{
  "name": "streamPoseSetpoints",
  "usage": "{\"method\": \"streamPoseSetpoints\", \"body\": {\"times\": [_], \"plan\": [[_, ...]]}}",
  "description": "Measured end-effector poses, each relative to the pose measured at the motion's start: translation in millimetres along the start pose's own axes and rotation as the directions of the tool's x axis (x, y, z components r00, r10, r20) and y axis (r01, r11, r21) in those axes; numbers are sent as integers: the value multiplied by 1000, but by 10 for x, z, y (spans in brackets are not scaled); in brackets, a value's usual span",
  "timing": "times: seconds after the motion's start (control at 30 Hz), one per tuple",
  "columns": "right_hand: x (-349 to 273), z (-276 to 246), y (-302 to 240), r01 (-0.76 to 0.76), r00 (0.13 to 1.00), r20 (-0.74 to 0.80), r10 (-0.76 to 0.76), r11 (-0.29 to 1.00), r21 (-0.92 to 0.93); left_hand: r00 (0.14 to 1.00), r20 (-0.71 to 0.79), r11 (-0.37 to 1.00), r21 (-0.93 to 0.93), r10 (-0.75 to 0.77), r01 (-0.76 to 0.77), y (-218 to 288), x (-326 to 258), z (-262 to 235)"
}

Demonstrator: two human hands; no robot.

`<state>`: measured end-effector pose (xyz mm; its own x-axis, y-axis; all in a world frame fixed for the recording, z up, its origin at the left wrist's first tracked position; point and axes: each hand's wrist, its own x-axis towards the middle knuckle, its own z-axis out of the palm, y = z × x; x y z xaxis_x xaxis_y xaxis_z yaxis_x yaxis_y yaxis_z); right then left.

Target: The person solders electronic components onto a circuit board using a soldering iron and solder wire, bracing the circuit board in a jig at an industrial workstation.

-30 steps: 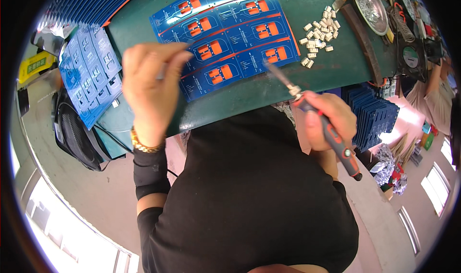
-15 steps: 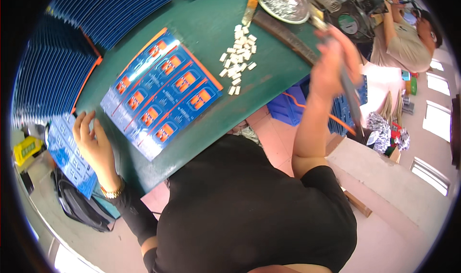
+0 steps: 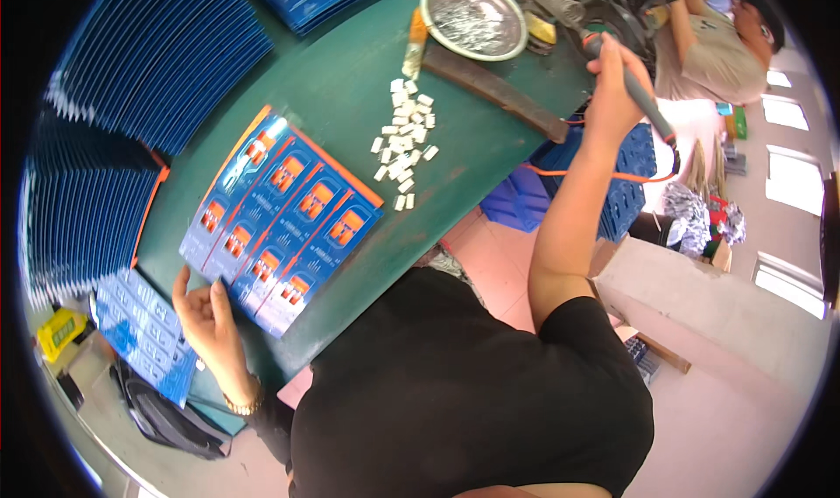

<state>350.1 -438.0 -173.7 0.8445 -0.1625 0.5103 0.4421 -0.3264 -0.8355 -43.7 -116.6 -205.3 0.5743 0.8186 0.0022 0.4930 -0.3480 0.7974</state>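
Note:
My right hand (image 3: 614, 91) is closed round a soldering iron (image 3: 646, 102) with a dark grey handle with red ends, an orange cord trailing from it. It is raised beyond the table's right edge. My left hand (image 3: 210, 323) is empty, its fingers partly bent and apart, beside the lower left edge of a blue panel (image 3: 293, 222). This panel lies flat and carries rows of orange-framed openings with small pieces in them. A loose heap of small white blocks (image 3: 404, 139) lies to its right.
A round bowl (image 3: 426, 25) of small shiny metal bits stands at the back, by a yellow sponge (image 3: 541, 31) and a dark bar (image 3: 499, 94). Tall stacks of blue panels (image 3: 166, 52) fill the left. Another person (image 3: 713, 56) sits at the far right. A blue bin (image 3: 521, 199) stands below the table.
My right hand has come into sharper view, the iron now tilted away from the bowl. My left hand has moved closer to the blue panel's edge. The whole view has shifted slightly.

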Motion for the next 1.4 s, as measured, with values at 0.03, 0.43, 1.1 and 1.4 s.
{"method": "streamPoseSetpoints", "body": {"times": [0.03,0.43,1.1,1.4], "plan": [[95,13,61,39,998,41,-38,999,-31,999,21,998,-39,-39,40,29,0,3],[73,22,432,-610,785,528,323,260,748,994,47,983,-151,-100,106,240,-13,107],[-1220,560,-816,-827,63,998,12,560,46,937,344,416,-845,-55,335,370,-66,15],[-1247,319,-840,-793,112,994,0,602,89,925,376,578,-768,57,277,676,-142,143]]}}
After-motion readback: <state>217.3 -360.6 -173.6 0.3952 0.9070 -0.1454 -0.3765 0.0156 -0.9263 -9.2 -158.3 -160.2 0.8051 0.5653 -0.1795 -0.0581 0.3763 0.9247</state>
